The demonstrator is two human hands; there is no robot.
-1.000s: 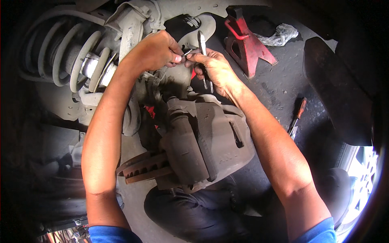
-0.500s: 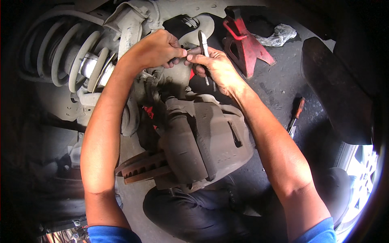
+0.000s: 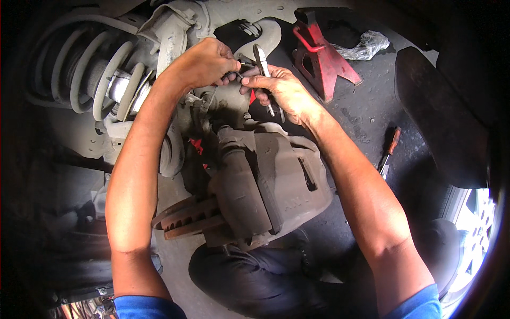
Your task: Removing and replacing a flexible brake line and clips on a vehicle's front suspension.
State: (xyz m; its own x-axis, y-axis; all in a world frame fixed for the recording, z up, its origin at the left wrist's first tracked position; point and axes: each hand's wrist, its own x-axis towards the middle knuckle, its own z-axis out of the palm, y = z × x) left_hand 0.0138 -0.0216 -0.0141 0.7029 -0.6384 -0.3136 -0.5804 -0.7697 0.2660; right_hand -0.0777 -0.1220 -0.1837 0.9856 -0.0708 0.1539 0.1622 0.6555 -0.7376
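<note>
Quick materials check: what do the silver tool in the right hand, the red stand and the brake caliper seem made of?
Silver tool: likely steel, smooth, judging by its bright metallic glare.
Red stand: probably painted metal; the red coat looks scuffed.
Brake caliper: apparently cast metal, iron or aluminium unclear; matte, grey-brown, with raised marks.

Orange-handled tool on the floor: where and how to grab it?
Probably mid-handle: wrap the orange handle from above and the picture's left. It lies at the tool's far end, thicker than the slim metal shaft pointing back toward the person, and a dark panel flanks the right.
</note>
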